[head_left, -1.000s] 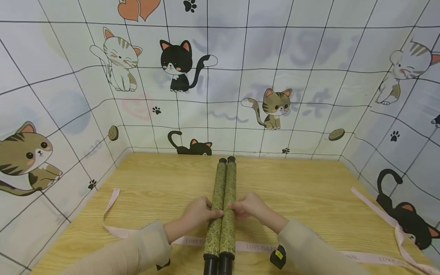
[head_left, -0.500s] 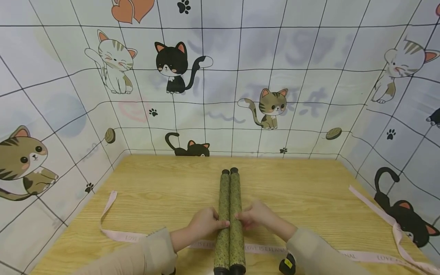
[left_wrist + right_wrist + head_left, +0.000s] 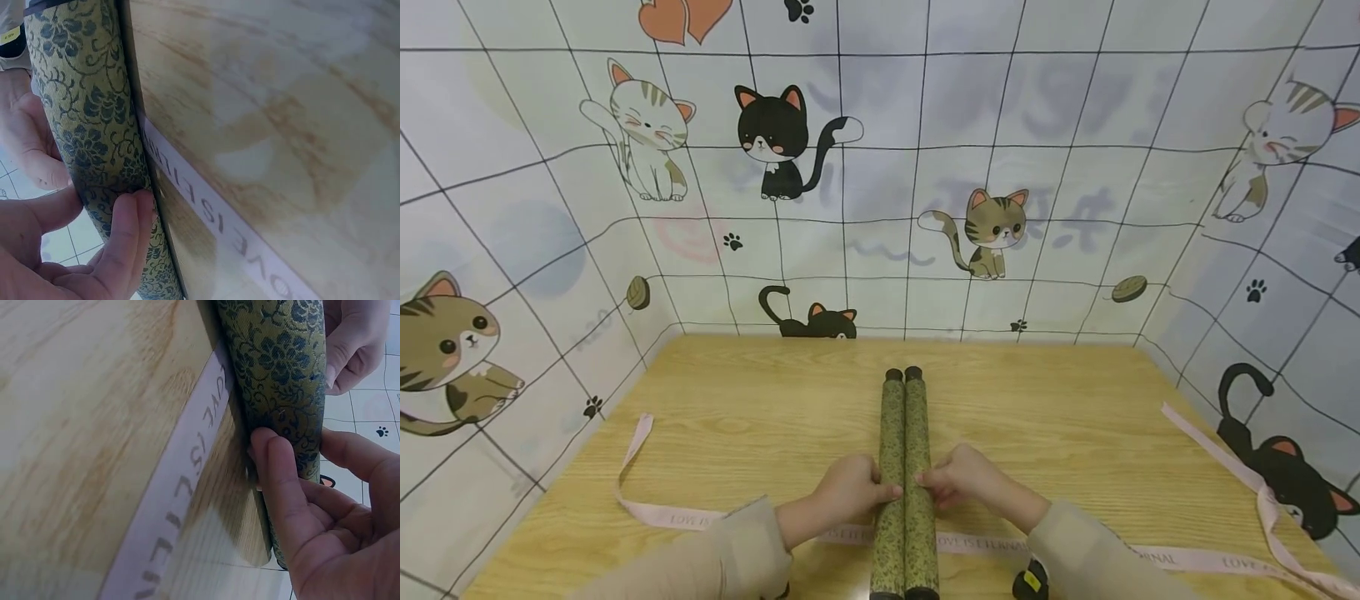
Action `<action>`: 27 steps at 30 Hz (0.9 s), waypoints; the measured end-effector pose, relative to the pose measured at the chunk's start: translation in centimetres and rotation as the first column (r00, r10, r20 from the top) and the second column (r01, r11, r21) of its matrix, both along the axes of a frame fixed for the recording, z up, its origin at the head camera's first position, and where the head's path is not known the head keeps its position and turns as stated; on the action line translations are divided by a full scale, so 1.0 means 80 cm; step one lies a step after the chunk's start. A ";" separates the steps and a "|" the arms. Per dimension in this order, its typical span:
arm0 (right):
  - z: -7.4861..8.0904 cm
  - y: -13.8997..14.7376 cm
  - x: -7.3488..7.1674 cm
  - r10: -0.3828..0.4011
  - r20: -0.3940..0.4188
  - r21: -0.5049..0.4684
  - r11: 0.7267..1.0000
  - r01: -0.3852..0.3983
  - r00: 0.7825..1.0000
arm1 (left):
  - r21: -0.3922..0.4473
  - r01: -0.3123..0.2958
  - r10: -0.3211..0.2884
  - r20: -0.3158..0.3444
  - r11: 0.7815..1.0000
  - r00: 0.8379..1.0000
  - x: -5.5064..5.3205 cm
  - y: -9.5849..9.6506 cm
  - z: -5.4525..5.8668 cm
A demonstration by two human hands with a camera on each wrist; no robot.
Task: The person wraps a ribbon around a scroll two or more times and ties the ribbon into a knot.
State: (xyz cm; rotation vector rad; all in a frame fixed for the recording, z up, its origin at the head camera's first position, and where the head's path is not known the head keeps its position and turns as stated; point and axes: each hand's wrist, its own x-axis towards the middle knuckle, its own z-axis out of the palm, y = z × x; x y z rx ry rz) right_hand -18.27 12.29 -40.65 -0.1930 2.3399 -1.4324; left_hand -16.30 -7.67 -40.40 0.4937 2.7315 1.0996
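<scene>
A brocade scroll rolled into two side-by-side rolls lies lengthwise on the table, its far ends capped in black. Curled fingers of my left hand (image 3: 850,490) grip the left roll (image 3: 891,533), the thumb on top. On the other side my right hand (image 3: 966,482) pinches the right roll (image 3: 917,425) between thumb and fingers. Up close in the left wrist view, the left roll (image 3: 84,106) shows dark flowers on olive-gold cloth, with thumb and fingertips on its opposite sides. The right wrist view shows the same pattern on the right roll (image 3: 275,369). The rolls' near ends are cut off by the head view's lower edge.
A pale pink lettered ribbon (image 3: 977,543) runs across the wooden table (image 3: 775,400), passing beneath the rolls, its ends trailing to both sides. Cat-print cloth walls (image 3: 880,192) stand at the back and both sides.
Over the last second both rolls have come nearer to me and slightly rightward, my hands moving with them and keeping their grip. The last half second shows hardly any movement.
</scene>
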 end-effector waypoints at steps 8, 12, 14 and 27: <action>0.004 -0.001 -0.002 0.005 0.022 0.035 0.999 -0.006 1.000 | -0.029 0.016 -0.016 0.012 0.999 1.000 -0.004 -0.001 -0.002; 0.005 0.001 -0.002 0.048 0.007 0.062 0.997 -0.048 0.999 | -0.030 0.016 -0.015 0.041 0.999 0.999 -0.005 -0.006 -0.003; 0.006 0.004 -0.001 0.079 -0.029 0.094 0.993 -0.076 0.996 | -0.057 0.014 -0.013 0.028 0.998 1.000 -0.004 -0.009 -0.002; -0.002 0.047 0.040 0.449 -0.329 0.480 0.837 -0.262 0.831 | -0.447 0.127 -0.258 -0.245 0.885 0.935 0.018 -0.047 -0.004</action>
